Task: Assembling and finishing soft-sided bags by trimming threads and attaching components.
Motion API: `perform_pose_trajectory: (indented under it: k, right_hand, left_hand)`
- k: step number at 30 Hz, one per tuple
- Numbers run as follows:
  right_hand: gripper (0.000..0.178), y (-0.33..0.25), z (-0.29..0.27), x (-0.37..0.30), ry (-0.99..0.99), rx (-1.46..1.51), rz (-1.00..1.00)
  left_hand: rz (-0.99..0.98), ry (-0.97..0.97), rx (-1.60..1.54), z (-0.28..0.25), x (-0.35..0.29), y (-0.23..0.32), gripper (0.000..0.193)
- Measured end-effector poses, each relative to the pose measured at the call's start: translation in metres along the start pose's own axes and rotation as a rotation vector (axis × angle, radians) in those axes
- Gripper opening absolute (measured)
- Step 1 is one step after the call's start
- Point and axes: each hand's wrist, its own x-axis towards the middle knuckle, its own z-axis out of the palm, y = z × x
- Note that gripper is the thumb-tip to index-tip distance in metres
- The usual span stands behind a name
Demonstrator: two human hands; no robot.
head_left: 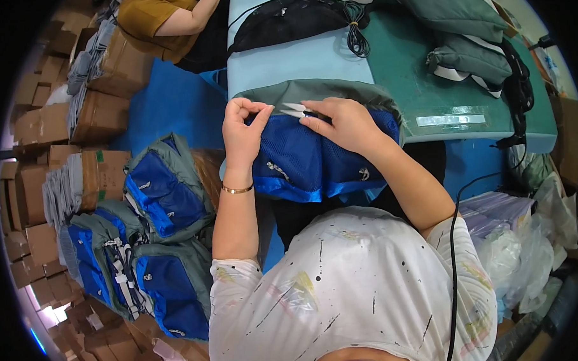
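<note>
A blue mesh bag with grey-green fabric point(290, 158) lies at the table's near edge, partly over my lap. Above its upper left part, my left hand point(245, 125) is closed, thumb and forefinger pinched together; what they pinch is too small to make out. In my right hand point(345, 122) is a pair of thread snips point(308, 113), with pale pointed blades apart and aimed left at my left fingertips. My right hand rests close over the bag's upper edge. Two white cord pulls show on the bag's front.
Several similar blue and grey bags point(168, 182) are piled at left, beside stacked cardboard boxes point(107, 113). On the table point(400, 89) lie a black pouch point(281, 27), a coiled black cable point(356, 33) and grey-green bags point(465, 59). Plastic bags point(515, 252) sit at right. Another person point(161, 20) is at far left.
</note>
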Motion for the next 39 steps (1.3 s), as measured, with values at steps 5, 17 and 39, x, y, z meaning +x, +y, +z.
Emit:
perform_pose_trajectory:
  k: [5,17,39]
  right_hand:
    - [0.038,-0.012,-0.004,0.007,-0.084,-0.237,-0.078]
    - [0.032,-0.017,0.001,0.017,-0.094,-0.334,-0.13]
    - [0.035,-0.008,0.008,0.011,0.14,-0.188,-0.107]
  left_hand:
    - [-0.058,0.003,-0.148,-0.001,0.001,-0.002,0.024]
    - [-0.104,-0.019,-0.21,0.001,0.001,0.001,0.024]
    - [0.458,0.138,0.867,-0.012,-0.051,0.026,0.02]
